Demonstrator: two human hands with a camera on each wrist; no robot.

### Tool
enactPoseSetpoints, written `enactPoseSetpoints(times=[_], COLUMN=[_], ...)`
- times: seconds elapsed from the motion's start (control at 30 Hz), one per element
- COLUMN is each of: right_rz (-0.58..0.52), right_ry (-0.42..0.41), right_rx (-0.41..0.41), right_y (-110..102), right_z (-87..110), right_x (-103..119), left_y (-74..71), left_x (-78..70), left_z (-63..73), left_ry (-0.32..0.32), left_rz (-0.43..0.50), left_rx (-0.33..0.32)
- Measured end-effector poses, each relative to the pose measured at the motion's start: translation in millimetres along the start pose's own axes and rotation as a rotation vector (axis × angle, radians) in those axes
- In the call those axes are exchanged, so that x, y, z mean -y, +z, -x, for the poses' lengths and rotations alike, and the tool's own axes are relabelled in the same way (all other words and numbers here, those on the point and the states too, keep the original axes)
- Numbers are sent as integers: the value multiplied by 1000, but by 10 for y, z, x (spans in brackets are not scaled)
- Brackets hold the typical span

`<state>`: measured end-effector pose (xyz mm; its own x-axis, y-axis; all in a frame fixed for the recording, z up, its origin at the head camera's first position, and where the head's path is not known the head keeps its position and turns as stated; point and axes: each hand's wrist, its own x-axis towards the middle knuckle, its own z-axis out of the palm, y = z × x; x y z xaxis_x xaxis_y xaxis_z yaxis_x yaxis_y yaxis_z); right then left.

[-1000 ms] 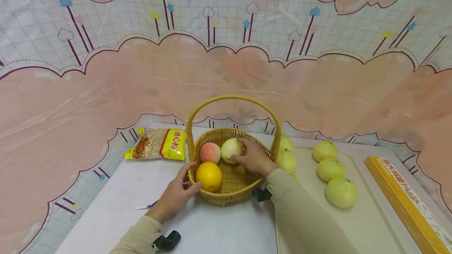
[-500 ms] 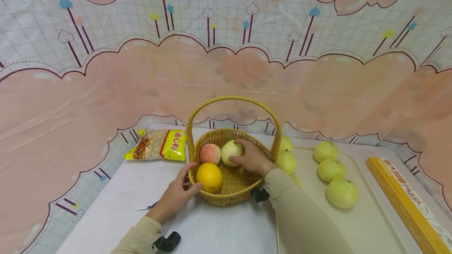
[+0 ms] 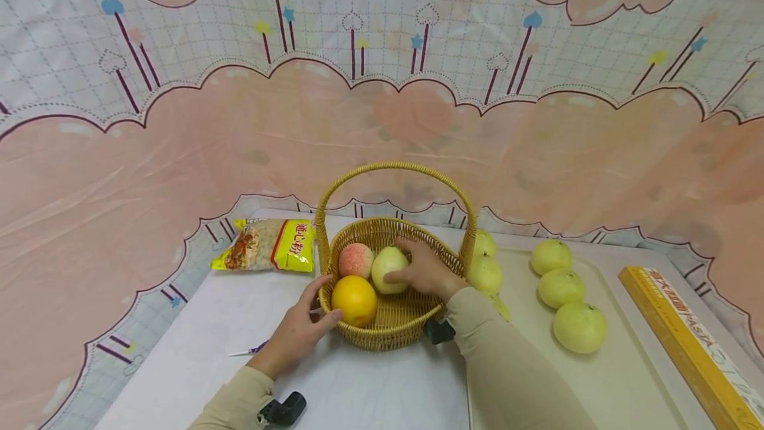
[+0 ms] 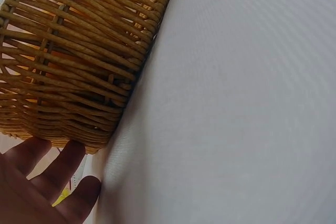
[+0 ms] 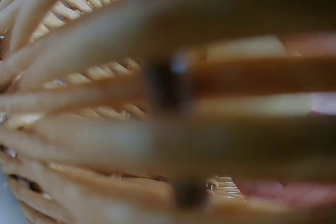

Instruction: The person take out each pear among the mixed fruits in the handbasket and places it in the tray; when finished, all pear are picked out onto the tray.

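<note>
In the head view a wicker basket (image 3: 382,339) with a tall arched handle stands mid-table. Inside are a peach (image 3: 355,261), an orange (image 3: 353,301) and a pale green round fruit (image 3: 388,271). My right hand (image 3: 426,271) reaches over the basket's right rim and holds the pale green fruit between thumb and fingers. My left hand (image 3: 300,332) rests against the basket's left end, thumb and forefinger at the rim near the orange. Its loosely spread fingers (image 4: 60,174) touch the basket wall in the left wrist view. Blurred wicker fills the right wrist view, hiding the right hand.
A beige tray (image 3: 621,363) on the right bears several yellow-green fruits (image 3: 579,328), some partly behind the basket. A long pasta box (image 3: 686,344) lies farther right. A yellow food bag (image 3: 265,244) is at back left. A small slim purple-and-white object (image 3: 253,349) lies by the left hand.
The pale green fruit has turned and shifted slightly toward me inside the basket, with the right hand on it. My left hand and the basket have stayed in place.
</note>
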<state>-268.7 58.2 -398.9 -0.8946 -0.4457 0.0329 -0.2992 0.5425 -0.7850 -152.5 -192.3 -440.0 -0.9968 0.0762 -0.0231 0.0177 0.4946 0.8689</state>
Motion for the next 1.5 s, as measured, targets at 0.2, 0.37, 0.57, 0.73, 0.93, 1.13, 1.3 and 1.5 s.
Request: enactPoseSetpoints(times=[0.2, 0.37, 0.57, 0.73, 0.93, 1.13, 1.3, 1.5], right_rz=[19, -24, -2, 31, 30, 58, 82, 127], right_ry=[-7, 29, 32, 19, -16, -56, -86, -122], right_rx=[29, 50, 71, 57, 31, 18, 12, -3], right_y=[-10, -37, -69, -122, -235, -377, -478, -578], right_z=[35, 82, 128, 179, 260, 379, 490, 630], right_x=[-3, 5, 21, 70, 152, 207, 245, 297], left_y=[5, 4, 8, 8, -6, -12, -11, -5], left_x=[-9, -19, -28, -20, -17, -20, -15, -7], left_z=[-3, -6, -6, -8, -5, -1, -2, -1], left_ry=[1, -8, -5, 6, 15, 11, 15, 25], left_rz=[1, 1, -2, 1, 3, 0, -2, 3], left_rx=[3, 12, 13, 14, 10, 10, 7, 3])
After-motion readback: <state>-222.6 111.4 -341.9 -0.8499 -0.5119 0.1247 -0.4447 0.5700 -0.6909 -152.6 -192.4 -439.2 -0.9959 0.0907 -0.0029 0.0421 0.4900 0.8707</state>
